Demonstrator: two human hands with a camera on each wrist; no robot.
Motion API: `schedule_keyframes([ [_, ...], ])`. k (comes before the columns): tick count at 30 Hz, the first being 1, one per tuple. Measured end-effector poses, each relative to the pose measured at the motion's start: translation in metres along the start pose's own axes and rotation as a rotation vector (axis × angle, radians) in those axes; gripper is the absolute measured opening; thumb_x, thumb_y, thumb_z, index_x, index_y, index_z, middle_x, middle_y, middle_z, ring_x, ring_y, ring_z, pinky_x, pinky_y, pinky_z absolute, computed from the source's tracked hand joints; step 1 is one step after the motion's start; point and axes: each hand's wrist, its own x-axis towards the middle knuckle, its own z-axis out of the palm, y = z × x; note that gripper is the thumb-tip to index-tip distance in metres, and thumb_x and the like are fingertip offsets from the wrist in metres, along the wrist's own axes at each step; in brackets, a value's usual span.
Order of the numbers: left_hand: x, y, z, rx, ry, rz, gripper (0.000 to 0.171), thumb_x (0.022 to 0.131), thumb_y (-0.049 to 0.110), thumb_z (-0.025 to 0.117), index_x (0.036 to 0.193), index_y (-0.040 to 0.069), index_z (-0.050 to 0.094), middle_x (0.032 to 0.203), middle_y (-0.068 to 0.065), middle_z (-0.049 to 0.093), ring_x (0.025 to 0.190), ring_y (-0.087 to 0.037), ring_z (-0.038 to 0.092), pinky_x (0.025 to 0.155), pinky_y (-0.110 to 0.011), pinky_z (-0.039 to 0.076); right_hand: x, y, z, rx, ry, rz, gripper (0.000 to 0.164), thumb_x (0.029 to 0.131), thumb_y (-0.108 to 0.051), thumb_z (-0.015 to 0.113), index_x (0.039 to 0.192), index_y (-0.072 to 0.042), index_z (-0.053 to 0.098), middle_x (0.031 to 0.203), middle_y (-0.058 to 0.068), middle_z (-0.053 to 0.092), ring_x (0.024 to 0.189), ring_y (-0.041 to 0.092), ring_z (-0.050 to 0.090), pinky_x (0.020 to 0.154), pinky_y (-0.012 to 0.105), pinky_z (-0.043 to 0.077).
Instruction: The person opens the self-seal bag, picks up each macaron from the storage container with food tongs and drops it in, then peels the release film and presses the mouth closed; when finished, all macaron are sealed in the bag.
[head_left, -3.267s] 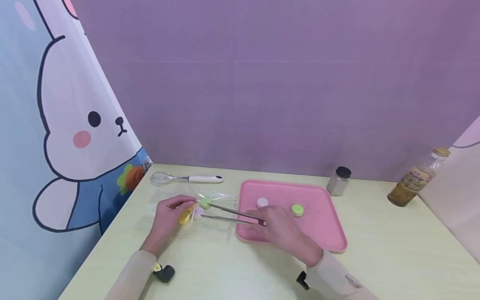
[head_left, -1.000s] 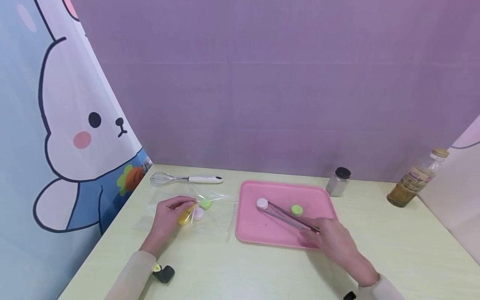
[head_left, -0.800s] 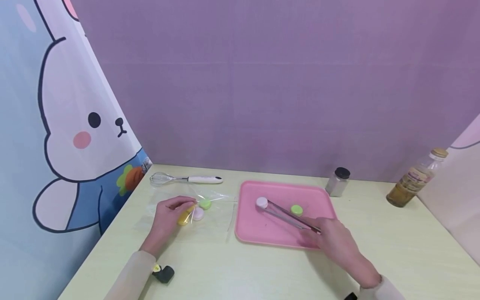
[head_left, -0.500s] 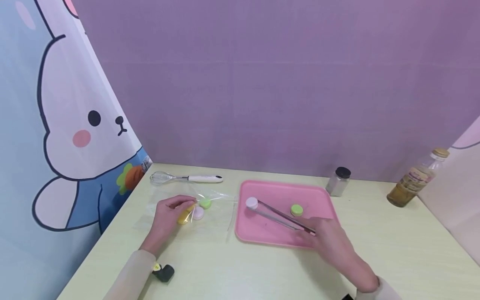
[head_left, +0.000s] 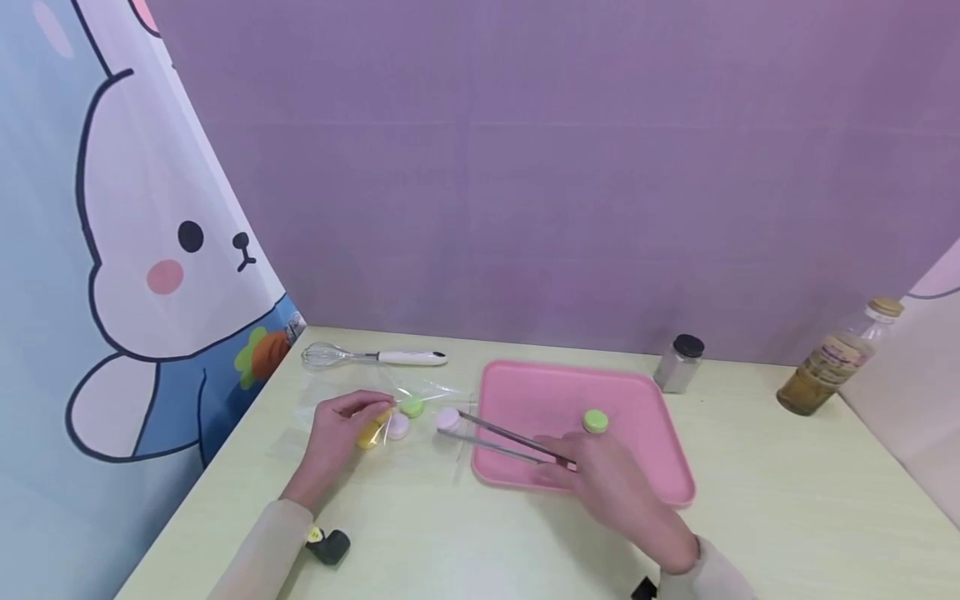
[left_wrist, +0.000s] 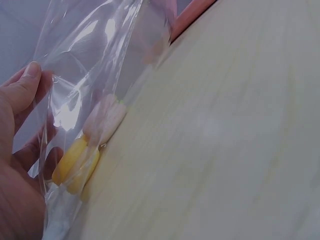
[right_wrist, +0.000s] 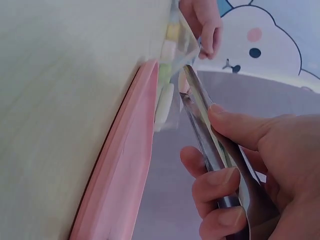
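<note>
My left hand [head_left: 337,433] pinches the upper film of a clear plastic bag [left_wrist: 75,95] and lifts it off the table. Inside the bag lie a yellow macaron [left_wrist: 75,165], a lilac macaron [head_left: 397,426] and a green macaron [head_left: 412,407]. In my right hand [head_left: 603,479] is a pair of metal tongs [right_wrist: 210,135], thumb and fingers curled round its arms. Between the tongs' tips is another lilac macaron [head_left: 448,419], at the bag's right-hand end, left of the pink tray [head_left: 540,383]. One green macaron [head_left: 596,421] sits on the tray.
Behind the bag lies a whisk [head_left: 375,357] with a white handle. A black-lidded jar [head_left: 678,367] stands by the tray's back right corner. Farther right is a bottle [head_left: 832,358] of brown liquid. A purple cloth [head_left: 480,208] rises behind the table.
My right hand first drew the tongs back from the bag to the tray, gripped the lilac macaron there, then carried it left past the tray's edge. The left hand stays put.
</note>
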Motion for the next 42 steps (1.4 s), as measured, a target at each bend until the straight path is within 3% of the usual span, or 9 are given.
schedule_keyframes([
  [7,0.001,-0.001,0.0,-0.009,-0.001,0.012,0.024,0.095,0.024,0.073,0.109,0.005,0.077,0.112,-0.007,0.074,0.107,-0.014,0.065,0.09,-0.02,0.053,0.018,-0.014,0.012,0.054,-0.051,-0.035,0.031,0.089,-0.039,0.076,0.118,-0.027,0.077,0.062,-0.019,0.047,0.056,0.001,0.04,0.049,0.022,0.037],
  [18,0.001,0.001,0.002,-0.017,0.008,0.01,0.021,0.094,0.02,0.074,0.108,0.005,0.077,0.111,-0.006,0.074,0.105,-0.013,0.065,0.089,-0.02,0.053,0.035,-0.022,0.032,0.138,-0.097,-0.123,0.024,0.092,-0.038,0.075,0.114,-0.029,0.079,0.066,-0.024,0.057,0.061,0.002,0.047,0.056,0.022,0.042],
  [36,-0.001,0.0,0.002,-0.028,0.004,0.001,0.022,0.094,0.022,0.074,0.108,0.005,0.078,0.111,-0.006,0.074,0.107,-0.015,0.065,0.09,-0.02,0.053,0.045,-0.022,0.047,0.119,-0.148,-0.117,0.028,0.088,-0.03,0.079,0.116,-0.025,0.078,0.081,-0.022,0.067,0.064,0.002,0.051,0.058,0.022,0.044],
  [42,-0.001,0.001,0.002,-0.049,-0.004,0.0,0.024,0.094,0.022,0.075,0.109,0.003,0.077,0.111,-0.007,0.074,0.107,-0.016,0.065,0.09,-0.021,0.053,0.042,-0.022,0.044,0.113,-0.143,-0.111,0.031,0.088,-0.032,0.079,0.119,-0.026,0.077,0.071,-0.022,0.058,0.062,0.003,0.048,0.055,0.023,0.043],
])
